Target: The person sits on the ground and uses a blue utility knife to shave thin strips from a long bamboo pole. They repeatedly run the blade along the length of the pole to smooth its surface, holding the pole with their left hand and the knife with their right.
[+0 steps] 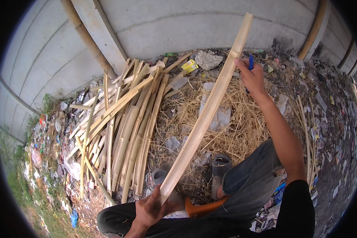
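Observation:
A long split bamboo strip (204, 115), pale and hollowed on its upper face, slants from my lap up toward the wall. My left hand (152, 208) grips its near end, thumb on top. Close to the far end, my right hand (250, 75) is closed around a slim blue tool (251, 62), whose blue end sticks up above the fist. The right thumb meets the strip's edge just below a node. The rest of the tool is mostly hidden by the fingers, so its kind cannot be told.
Many split bamboo pieces (127, 131) are heaped at left. Bamboo shavings (242, 123) cover the ground ahead, near my slippered foot (217, 186). An orange object (206, 208) lies between my legs. Behind stand a concrete wall (210, 27), a rock (208, 60) and scattered litter.

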A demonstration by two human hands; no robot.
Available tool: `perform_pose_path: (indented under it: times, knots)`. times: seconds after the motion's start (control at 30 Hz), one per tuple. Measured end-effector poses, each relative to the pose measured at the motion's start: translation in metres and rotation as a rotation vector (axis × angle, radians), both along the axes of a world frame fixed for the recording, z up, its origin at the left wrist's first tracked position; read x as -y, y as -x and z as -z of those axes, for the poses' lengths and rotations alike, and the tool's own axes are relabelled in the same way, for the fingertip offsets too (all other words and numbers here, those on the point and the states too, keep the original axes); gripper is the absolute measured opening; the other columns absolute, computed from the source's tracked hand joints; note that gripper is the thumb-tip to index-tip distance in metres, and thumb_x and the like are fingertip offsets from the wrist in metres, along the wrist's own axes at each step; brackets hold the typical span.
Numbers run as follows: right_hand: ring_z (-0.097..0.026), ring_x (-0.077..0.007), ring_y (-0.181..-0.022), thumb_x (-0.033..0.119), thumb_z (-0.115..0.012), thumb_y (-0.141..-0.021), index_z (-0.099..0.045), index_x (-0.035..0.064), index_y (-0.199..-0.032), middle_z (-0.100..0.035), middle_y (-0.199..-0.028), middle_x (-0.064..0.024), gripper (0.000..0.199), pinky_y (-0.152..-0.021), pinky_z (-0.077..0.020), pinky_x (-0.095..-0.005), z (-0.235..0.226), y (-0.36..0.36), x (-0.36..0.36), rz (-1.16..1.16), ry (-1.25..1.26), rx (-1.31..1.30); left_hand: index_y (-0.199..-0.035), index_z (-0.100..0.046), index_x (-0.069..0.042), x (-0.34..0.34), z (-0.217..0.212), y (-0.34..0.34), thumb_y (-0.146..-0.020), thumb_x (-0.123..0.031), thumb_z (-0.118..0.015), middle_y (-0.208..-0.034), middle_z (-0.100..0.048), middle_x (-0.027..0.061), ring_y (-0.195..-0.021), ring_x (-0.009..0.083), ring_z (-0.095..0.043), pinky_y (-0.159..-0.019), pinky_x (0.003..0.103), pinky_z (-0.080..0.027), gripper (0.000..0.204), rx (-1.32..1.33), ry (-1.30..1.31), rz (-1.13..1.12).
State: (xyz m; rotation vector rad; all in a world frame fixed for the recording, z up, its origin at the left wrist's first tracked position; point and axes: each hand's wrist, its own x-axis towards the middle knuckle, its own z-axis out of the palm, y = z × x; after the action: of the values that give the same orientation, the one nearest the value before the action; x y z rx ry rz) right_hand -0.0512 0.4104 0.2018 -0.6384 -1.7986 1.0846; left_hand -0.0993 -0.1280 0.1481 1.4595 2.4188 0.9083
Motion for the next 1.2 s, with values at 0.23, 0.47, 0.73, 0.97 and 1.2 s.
perform_pose_path:
  times: [0.23,0.47,0.73,0.97,1.2]
  knots:
    - [-0.037,-0.0056,-0.049,0.034,-0.069,-0.102,-0.072,0.0035,-0.088,-0.048,-0.054,0.0027,0.034,-0.049,-0.0310,-0.0286,0.005,-0.010,-0.041,0.347,-0.333,0.050,-0.144,-0.055,0.003,-0.007,-0.002,-0.002,-0.081,-0.013,-0.082,-0.071,-0.069,0.0177,-0.061,0.0275,-0.072,-0.058,0.035,-0.056,0.071,0.048,0.004,-0.021]
    - [-0.034,-0.0045,-0.044,0.050,-0.068,-0.100,-0.064,0.0086,-0.081,-0.039,-0.054,0.0082,0.046,-0.043,-0.0271,-0.0265,-0.016,-0.027,0.001,-0.184,0.344,-0.003,-0.143,-0.054,0.008,-0.020,-0.020,-0.006,-0.084,-0.016,-0.083,-0.077,-0.072,0.0194,-0.067,0.0239,-0.074,-0.064,0.033,-0.058,0.070,0.256,-0.008,-0.020]
    - [-0.035,-0.0031,-0.045,0.048,-0.068,-0.101,-0.056,0.0145,-0.075,-0.039,-0.054,0.0101,0.044,-0.043,-0.0266,-0.0268,0.016,0.013,0.114,-0.749,0.629,0.168,-0.153,-0.039,0.011,-0.029,-0.026,-0.011,-0.095,-0.004,-0.070,-0.096,-0.067,0.0098,-0.083,0.0153,-0.065,-0.075,0.029,-0.052,0.068,1.026,-0.166,-0.092]
    - [-0.049,-0.0084,-0.056,0.056,-0.076,-0.092,-0.072,0.0075,-0.082,-0.053,-0.059,0.0038,0.049,-0.053,-0.0386,-0.0324,0.025,0.002,0.197,-0.950,0.356,0.440,-0.149,-0.040,0.012,-0.032,-0.024,-0.001,-0.096,-0.011,-0.069,-0.062,-0.053,0.0007,-0.043,0.0065,-0.044,-0.041,0.023,-0.031,0.065,1.212,-0.148,-0.104]
    - [-0.054,-0.0119,-0.061,0.044,-0.075,-0.093,-0.072,0.0033,-0.083,-0.059,-0.062,-0.0021,0.042,-0.061,-0.0441,-0.0334,0.032,-0.009,0.220,-0.998,0.372,0.408,-0.152,-0.035,0.012,-0.037,-0.012,-0.015,-0.099,-0.008,-0.068,-0.084,-0.065,0.0056,-0.053,0.0062,-0.051,-0.046,0.023,-0.037,0.066,0.981,-0.223,-0.097]
